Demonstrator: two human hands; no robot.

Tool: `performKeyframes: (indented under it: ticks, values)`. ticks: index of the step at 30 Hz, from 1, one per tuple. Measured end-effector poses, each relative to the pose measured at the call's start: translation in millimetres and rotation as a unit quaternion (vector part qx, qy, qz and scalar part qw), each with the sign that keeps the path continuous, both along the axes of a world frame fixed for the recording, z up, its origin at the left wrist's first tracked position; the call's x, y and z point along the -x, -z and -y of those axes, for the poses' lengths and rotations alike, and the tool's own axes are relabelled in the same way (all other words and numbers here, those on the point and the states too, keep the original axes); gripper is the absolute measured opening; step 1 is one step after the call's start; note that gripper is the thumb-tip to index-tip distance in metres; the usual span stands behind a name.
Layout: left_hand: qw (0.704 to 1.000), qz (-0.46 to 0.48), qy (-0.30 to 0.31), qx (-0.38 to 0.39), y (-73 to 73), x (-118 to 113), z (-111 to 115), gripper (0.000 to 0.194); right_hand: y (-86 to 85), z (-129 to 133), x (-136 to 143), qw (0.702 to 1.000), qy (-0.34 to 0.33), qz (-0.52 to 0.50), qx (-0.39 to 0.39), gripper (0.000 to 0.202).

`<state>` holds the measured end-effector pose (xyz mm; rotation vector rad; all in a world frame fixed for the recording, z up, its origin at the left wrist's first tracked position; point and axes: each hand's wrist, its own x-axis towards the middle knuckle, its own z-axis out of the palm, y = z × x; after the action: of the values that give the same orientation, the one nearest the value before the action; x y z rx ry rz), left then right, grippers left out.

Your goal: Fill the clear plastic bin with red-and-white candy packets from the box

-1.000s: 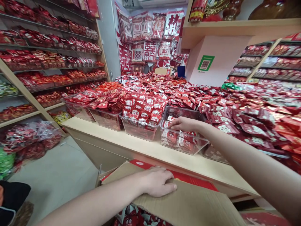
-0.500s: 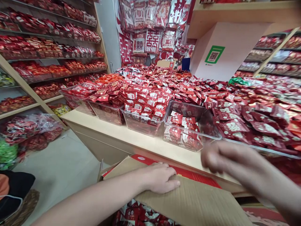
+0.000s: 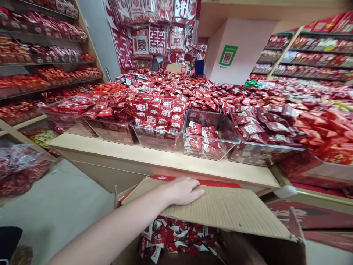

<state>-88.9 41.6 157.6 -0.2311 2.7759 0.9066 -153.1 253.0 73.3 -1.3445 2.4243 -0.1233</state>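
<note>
My left hand [image 3: 184,190] rests on the top flap of a cardboard box [image 3: 234,209], its fingers bent over the flap's far edge. Beneath the flap, red and white packets [image 3: 176,237] lie inside the box. My right hand [image 3: 238,248] is a dark blur in the box's shadow, at the right side of those packets; its fingers cannot be made out. Beyond the box, a clear plastic bin [image 3: 211,147] on the counter holds a low layer of red packets.
Clear bins heaped with red packets line the counter [image 3: 116,149]. Shelves of packets [image 3: 52,55] rise at the left. A white pillar with a green code sign [image 3: 228,56] stands behind. Plastic bags [image 3: 20,167] sit on the floor at the left.
My right hand has moved from above the counter's front edge down into the box. The view has turned right, and my left hand stays on the flap.
</note>
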Motion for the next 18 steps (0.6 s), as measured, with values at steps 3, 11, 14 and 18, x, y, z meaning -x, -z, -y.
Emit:
performKeyframes:
  ticks: [3, 11, 14, 18]
  values:
    - [1.0, -0.006, -0.002, 0.006, 1.0, -2, 0, 0.048, 27.1, 11, -4, 0.996, 0.036, -0.077, -0.041, 0.036]
    - [1.0, -0.014, 0.013, 0.016, 6.3, -6, 6, 0.048, 29.3, 17, -16, 0.989, -0.008, -0.137, -0.053, 0.044]
    - [0.999, -0.021, 0.026, 0.026, 6.9, -6, 7, 0.05, 20.7, 14, -12, 0.996, -0.026, -0.084, -0.002, 0.045]
    - [0.999, -0.02, 0.034, 0.028, 4.9, -5, 7, 0.051, 9.5, 14, -12, 0.997, -0.048, -0.046, 0.033, 0.048]
